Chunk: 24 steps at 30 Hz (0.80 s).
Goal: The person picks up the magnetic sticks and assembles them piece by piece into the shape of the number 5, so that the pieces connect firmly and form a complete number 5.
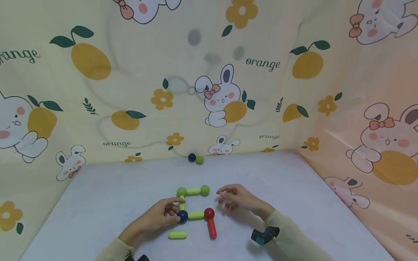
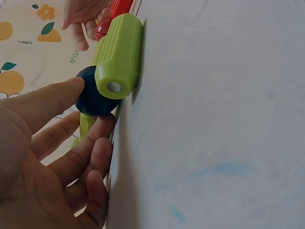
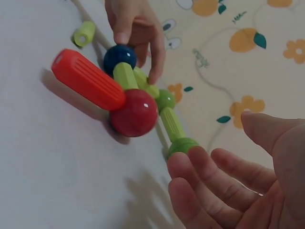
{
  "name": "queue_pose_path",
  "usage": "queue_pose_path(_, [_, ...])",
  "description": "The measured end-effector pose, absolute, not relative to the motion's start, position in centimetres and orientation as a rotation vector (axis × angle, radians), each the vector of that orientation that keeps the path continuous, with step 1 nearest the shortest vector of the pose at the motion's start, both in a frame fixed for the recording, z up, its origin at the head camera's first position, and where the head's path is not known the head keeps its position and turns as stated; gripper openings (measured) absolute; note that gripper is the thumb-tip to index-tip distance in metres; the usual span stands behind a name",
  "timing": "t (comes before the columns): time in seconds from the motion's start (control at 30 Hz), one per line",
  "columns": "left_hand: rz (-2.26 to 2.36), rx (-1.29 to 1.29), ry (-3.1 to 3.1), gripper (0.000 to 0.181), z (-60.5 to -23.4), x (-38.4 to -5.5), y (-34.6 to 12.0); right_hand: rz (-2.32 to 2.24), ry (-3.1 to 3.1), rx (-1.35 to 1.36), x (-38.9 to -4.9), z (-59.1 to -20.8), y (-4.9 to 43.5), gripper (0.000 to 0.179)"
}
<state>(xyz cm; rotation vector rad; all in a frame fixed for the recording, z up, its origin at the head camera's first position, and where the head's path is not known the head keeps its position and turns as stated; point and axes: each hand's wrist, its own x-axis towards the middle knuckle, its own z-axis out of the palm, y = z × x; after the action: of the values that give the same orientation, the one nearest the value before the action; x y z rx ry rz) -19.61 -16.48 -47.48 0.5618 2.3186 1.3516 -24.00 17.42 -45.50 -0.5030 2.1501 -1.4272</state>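
On the table lies a joined shape of magnetic rods and balls. A blue ball (image 1: 183, 216) forms its lower left corner, with one green rod (image 1: 196, 215) running right to a red ball (image 1: 209, 213) and another leading back to a green ball (image 1: 181, 192). From there a further green rod (image 1: 193, 191) ends at a second green ball (image 1: 205, 190). A red rod (image 1: 212, 228) points toward the front. My left hand (image 1: 160, 216) holds the blue ball, thumb against it, index finger over the adjoining rod. Nothing is in my right hand (image 1: 240, 197), held loosely beside the second green ball.
A loose green rod (image 1: 177, 235) lies in front of the shape. Farther back, a dark blue ball (image 1: 192, 157) and a green ball (image 1: 200, 159) sit by the printed backdrop (image 1: 183, 127). The backdrop also rises along the table's right side.
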Motion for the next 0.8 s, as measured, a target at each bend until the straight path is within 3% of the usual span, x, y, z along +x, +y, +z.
queue_pose_path(0.8, [1.363,0.559,2.31,0.055,-47.6,-19.7,-16.5,-1.451,2.298,-0.485,-29.2,-44.4,13.5,0.044])
